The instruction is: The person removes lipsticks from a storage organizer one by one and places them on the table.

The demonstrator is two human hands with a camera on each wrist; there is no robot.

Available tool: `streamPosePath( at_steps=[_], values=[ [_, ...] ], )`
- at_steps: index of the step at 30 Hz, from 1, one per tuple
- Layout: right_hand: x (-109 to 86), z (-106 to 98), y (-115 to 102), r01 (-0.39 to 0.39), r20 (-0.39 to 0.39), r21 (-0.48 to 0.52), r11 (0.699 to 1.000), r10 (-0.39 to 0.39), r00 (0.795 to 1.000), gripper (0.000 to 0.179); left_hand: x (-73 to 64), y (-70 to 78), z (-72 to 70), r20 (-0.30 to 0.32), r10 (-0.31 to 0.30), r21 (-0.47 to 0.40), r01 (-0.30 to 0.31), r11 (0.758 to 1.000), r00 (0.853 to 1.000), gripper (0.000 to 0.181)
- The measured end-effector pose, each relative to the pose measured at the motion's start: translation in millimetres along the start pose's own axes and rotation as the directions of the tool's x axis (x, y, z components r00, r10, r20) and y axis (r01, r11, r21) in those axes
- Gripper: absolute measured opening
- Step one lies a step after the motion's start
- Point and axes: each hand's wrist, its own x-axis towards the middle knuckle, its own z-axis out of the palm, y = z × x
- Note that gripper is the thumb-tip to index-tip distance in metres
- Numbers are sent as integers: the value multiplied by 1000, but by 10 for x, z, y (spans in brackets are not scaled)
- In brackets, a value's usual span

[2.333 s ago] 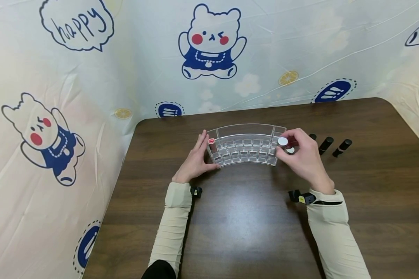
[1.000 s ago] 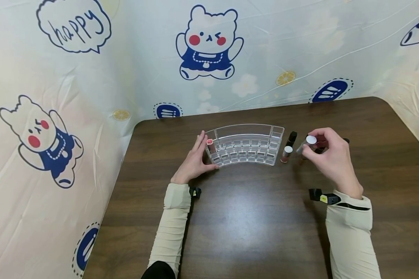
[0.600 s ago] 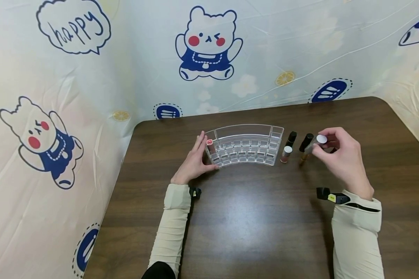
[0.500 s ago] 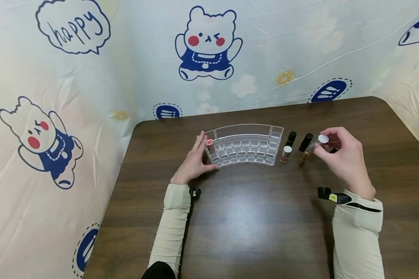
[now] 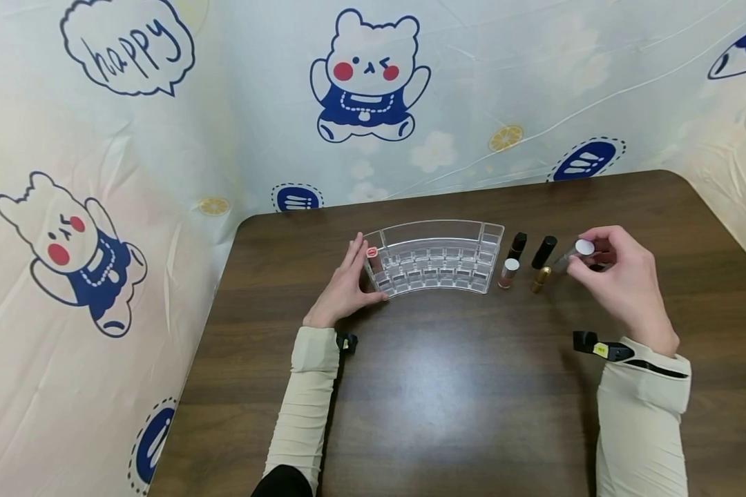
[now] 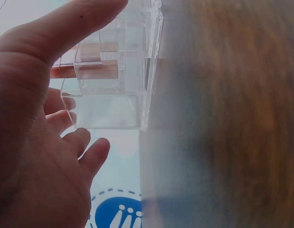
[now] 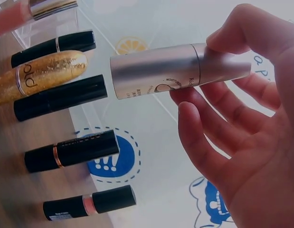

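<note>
A clear curved lipstick organizer (image 5: 435,259) stands on the table in the head view. My left hand (image 5: 342,286) grips its left end, thumb along the front and fingers behind; the left wrist view has that hand (image 6: 47,118) around the clear wall. One red-topped lipstick (image 5: 374,259) sits in the organizer's left slot. My right hand (image 5: 622,279) pinches a silver lipstick tube (image 7: 158,71) between thumb and fingers, right of a gold lipstick (image 5: 541,279). In the right wrist view the tube is tilted and capped, with small print on its side.
Right of the organizer stand a pink lipstick with a silver cap (image 5: 509,273) and two black lipsticks, one behind it (image 5: 518,246) and one behind the gold one (image 5: 543,252). Two more black tubes, one copper-ringed (image 7: 71,151), one pink-ringed (image 7: 90,203), are mostly hidden behind my right hand.
My right hand has moved right with the silver lipstick tube, from the organizer's right end past the pink and gold lipsticks, uncovering them. My left hand has stayed on the organizer.
</note>
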Motion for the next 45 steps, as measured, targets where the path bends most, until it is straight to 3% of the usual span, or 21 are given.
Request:
streamPosePath(
  at_steps=[27, 45],
  values=[
    [-26, -158, 194, -44, 101, -88, 995, 53, 993, 31, 2, 11, -2, -6, 6, -7, -6, 1000, 1000, 116],
    [-6, -161, 317, -79, 235, -152, 985, 113, 965, 32, -6, 22, -12, -3, 7, -18, -7, 1000, 1000, 116]
  ],
)
